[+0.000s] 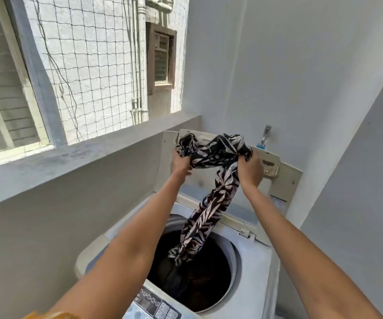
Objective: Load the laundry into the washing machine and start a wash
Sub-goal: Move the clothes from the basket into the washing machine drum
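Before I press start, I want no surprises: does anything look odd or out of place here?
Nothing stands out. Both hands hold the black-and-white leaf-print garment above the white top-loading washing machine's open drum, its lower end hanging inside.

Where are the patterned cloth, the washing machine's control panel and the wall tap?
patterned cloth point(218, 204): head view, hanging middle.
control panel point(154, 303): head view, dark button area.
wall tap point(266, 134): head view, metal handle.

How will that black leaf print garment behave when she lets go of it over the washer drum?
Probably floppy: the leaf print garment hangs twisted from the left hand and right hand, sagging between them. It seems light, held high with ease. Its tail already dangles in the drum, so it should drop in.
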`<action>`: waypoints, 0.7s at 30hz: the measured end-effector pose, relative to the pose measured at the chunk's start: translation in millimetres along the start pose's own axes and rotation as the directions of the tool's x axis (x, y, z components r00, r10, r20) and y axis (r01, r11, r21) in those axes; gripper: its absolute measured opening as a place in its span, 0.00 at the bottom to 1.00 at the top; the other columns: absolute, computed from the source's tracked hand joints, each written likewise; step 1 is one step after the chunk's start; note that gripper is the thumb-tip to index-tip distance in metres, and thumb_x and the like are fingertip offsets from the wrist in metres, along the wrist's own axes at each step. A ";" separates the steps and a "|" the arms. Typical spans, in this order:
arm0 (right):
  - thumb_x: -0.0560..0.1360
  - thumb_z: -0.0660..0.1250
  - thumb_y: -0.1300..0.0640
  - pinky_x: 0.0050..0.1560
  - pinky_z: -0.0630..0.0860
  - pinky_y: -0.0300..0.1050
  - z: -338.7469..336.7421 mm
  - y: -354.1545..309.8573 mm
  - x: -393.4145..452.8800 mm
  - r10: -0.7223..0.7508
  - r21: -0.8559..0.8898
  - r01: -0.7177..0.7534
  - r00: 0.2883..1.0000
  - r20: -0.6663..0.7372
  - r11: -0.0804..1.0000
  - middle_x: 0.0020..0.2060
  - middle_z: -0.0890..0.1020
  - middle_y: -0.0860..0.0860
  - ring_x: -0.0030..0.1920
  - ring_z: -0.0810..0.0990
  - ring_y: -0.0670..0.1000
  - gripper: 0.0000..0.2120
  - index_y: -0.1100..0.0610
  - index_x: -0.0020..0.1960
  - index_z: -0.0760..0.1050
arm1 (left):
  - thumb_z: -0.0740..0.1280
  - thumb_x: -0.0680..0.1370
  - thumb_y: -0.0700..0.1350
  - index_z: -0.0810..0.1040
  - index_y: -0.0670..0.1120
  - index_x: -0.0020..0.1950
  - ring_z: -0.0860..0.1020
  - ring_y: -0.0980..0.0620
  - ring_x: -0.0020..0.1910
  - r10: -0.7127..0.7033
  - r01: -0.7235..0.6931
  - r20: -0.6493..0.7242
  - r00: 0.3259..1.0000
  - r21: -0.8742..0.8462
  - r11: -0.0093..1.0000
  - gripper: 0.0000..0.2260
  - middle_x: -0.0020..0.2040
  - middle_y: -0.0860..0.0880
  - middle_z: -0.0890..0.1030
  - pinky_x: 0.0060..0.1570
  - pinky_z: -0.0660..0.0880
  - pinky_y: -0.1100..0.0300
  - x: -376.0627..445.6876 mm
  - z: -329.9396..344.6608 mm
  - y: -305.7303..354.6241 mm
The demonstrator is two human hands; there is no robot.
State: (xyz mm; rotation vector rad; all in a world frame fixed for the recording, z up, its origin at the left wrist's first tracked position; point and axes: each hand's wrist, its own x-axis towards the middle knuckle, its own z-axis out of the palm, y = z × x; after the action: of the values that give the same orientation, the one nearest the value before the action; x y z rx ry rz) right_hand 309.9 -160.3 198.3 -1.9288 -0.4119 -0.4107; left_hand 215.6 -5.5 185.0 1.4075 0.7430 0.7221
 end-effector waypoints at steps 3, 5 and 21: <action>0.78 0.61 0.58 0.25 0.67 0.41 5.6 31.0 -11.6 -0.015 -0.129 0.029 0.994 0.105 0.991 0.30 0.71 0.49 0.26 0.69 0.48 0.16 0.57 0.64 0.64 | 0.67 0.78 0.44 0.57 0.50 0.74 0.77 0.40 0.58 -0.003 0.002 -0.042 0.999 -0.033 0.999 0.28 0.67 0.43 0.72 0.43 0.79 0.52 15.8 -20.2 -7.3; 0.78 0.61 0.59 0.23 0.65 0.40 12.6 55.3 -23.8 0.027 -0.230 0.029 0.972 0.236 0.973 0.29 0.70 0.48 0.25 0.68 0.47 0.17 0.57 0.64 0.62 | 0.69 0.76 0.45 0.58 0.49 0.73 0.76 0.40 0.61 -0.007 0.006 -0.013 1.000 -0.046 0.999 0.29 0.68 0.43 0.71 0.49 0.79 0.48 20.2 -29.7 -15.5; 0.76 0.61 0.62 0.60 0.72 0.50 77.5 181.0 -188.0 0.593 -0.696 0.023 0.505 0.628 0.717 0.64 0.73 0.63 0.63 0.75 0.60 0.27 0.66 0.71 0.55 | 0.60 0.75 0.32 0.70 0.43 0.70 0.73 0.42 0.64 -0.257 0.083 0.180 0.949 0.645 0.759 0.23 0.68 0.38 0.72 0.61 0.70 0.55 -11.6 -48.7 -223.5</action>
State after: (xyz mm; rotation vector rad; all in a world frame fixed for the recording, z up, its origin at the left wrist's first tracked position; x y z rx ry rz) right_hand 235.6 -173.5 -63.2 -2.7523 -0.5466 0.8097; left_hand 170.3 5.5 -39.3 1.9678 0.9395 0.1133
